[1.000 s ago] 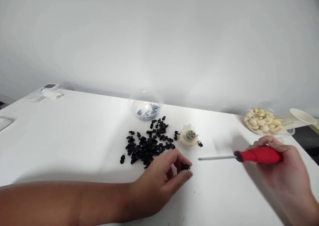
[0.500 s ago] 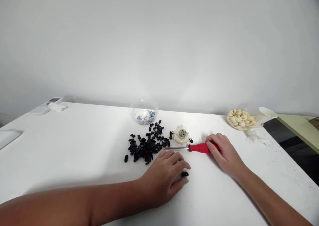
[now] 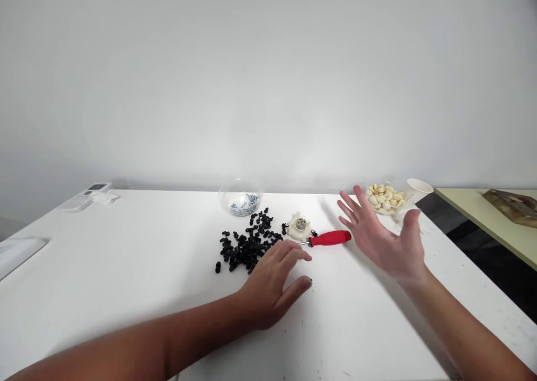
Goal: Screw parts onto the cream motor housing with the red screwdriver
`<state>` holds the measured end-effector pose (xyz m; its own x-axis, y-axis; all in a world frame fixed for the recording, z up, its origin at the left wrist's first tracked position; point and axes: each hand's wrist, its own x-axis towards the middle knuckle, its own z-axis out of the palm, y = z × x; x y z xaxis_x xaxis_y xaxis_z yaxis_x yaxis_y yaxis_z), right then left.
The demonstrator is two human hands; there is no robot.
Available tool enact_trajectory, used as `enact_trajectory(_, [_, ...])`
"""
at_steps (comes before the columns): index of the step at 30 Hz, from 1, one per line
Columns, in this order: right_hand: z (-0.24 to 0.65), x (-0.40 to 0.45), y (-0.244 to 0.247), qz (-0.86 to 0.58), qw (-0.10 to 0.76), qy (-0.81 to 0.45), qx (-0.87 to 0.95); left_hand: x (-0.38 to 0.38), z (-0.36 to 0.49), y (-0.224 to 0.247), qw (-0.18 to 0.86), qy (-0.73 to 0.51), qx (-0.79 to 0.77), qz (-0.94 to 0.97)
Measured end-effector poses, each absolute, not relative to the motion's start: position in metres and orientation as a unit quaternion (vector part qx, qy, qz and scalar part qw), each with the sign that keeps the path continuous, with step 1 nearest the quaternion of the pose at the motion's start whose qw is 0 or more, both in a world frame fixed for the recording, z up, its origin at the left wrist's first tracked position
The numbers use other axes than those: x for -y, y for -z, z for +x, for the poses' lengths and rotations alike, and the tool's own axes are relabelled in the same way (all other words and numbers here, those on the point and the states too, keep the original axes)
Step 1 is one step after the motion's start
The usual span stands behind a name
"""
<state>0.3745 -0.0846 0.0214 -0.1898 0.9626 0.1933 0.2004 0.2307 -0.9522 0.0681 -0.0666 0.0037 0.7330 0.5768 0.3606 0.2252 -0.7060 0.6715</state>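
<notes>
My right hand is raised over the table with its fingers spread and nothing in it. Just left of its fingertips lies a screwdriver with a red handle, flat on the table. My left hand rests palm down in front of a heap of small black plastic parts, thumb and fingers apart, covering the screwdriver's tip. A tiny dark spot shows at the left thumb's tip; I cannot make out what it is. Behind the screwdriver sits a cream-coloured round fitting with a grey centre, black parts beside it.
A clear bowl of small metal screws stands at the back. Back right are a bowl of cream-coloured pieces and a white paper cup. A remote-like white device lies back left. A greenish table stands beyond the right edge.
My right hand has let go of the screwdriver and lifted, spreading its fingers. My left hand's thumb and fingers have parted further; the black part between them no longer shows there.
</notes>
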Motion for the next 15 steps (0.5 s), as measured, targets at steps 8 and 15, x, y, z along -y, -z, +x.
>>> enact_trajectory(8, [0.31,0.091,-0.059,-0.405,0.416,-0.322,0.748,0.071,0.062,-0.02,0.458,-0.307,-0.133,0.823])
enact_trajectory(15, [0.261,0.106,-0.061,-0.353,0.281,-0.047,0.891,0.072,0.067,-0.008,0.684,-0.205,-0.171,0.679])
